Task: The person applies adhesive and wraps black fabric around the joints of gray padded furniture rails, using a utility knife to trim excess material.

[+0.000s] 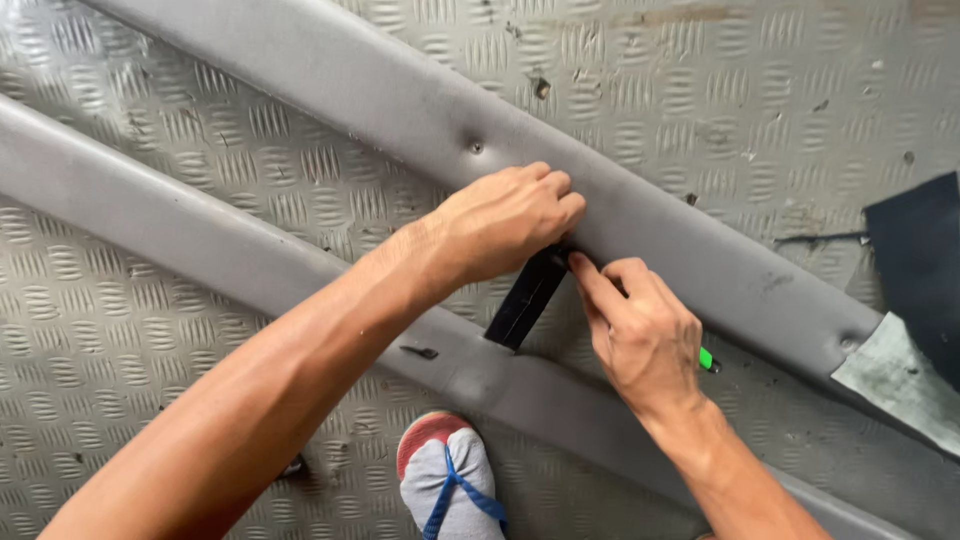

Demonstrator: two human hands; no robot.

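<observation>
Head view, looking down at a ribbed metal floor on which two long grey trim panels lie on a slant from upper left to lower right. At the lower middle a foot in a blue-strapped sandal rests on the floor beside the nearer panel. The left hand comes in from the lower left, its grip closed in a pinch on the upper end of a black strip, pressing it against the lower edge of the farther panel. The strip's long axis runs down and to the left from that pinch, across the gap between the two panels. Just to the right, the right hand touches the strip's top with its forefinger; its other fingers are curled around a green-tipped tool. Both hands meet at the strip's upper end. At far right lies a dark sheet.
</observation>
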